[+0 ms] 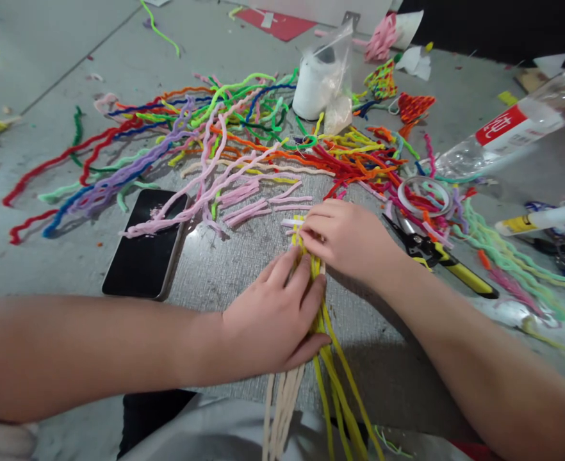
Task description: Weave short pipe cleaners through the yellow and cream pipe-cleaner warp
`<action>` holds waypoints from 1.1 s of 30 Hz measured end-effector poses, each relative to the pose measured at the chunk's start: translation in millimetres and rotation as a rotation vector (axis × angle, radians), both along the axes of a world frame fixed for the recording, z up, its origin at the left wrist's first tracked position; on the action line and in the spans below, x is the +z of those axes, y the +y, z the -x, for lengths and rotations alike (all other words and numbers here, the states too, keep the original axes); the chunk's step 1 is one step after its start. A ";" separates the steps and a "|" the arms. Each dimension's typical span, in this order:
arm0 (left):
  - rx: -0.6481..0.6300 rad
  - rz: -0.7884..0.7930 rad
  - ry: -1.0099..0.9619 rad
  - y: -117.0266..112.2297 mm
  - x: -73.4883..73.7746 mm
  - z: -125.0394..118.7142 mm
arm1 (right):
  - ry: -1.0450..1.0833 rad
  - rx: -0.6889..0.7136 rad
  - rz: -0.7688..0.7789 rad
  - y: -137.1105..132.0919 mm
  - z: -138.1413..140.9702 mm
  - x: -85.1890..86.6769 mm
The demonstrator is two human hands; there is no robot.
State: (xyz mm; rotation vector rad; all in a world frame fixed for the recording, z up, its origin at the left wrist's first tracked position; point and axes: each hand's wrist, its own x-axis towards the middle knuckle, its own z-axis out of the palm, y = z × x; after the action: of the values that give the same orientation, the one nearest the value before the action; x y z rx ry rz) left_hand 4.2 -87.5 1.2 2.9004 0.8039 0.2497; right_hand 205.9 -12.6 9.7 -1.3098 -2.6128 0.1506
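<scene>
Yellow fuzzy yarn strands [335, 371] run from the middle of the grey textured work surface down past its front edge. Beside them hang several cream strands [282, 410]. My left hand [277, 307] lies across the bundle with fingers bent and thumb below, holding the yellow strands down. At their upper end, my right hand [343, 240] pinches the yarn with thumb and fingertips close together. A small white strip [290, 223] sticks out to the left of this end. My fingers partly hide how the strands cross there.
A phone [141, 246] lies to the left. Pink yarn pieces [248, 205] and a large multicoloured pile sit behind my hands, near a white thread cone [309, 86]. Yellow-black pliers [441, 256], a tape roll [424, 195] and a plastic bottle [513, 128] are at right.
</scene>
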 end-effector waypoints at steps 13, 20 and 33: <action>0.023 -0.030 0.035 -3.6 0.6 0.2 | 0.015 0.049 0.088 4.3 2.1 6.5; 0.019 -0.037 0.013 -2.2 -0.2 0.9 | 0.011 0.062 0.080 4.7 1.4 5.7; 0.000 -0.097 -0.034 -4.4 7.3 0.2 | -0.029 0.123 0.152 -6.0 12.4 21.7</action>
State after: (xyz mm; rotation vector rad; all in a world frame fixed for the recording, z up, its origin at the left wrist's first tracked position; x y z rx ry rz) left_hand 4.0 -91.9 8.5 2.9768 0.8078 0.3467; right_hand 193.5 -18.7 31.3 -1.2047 -2.7546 0.3592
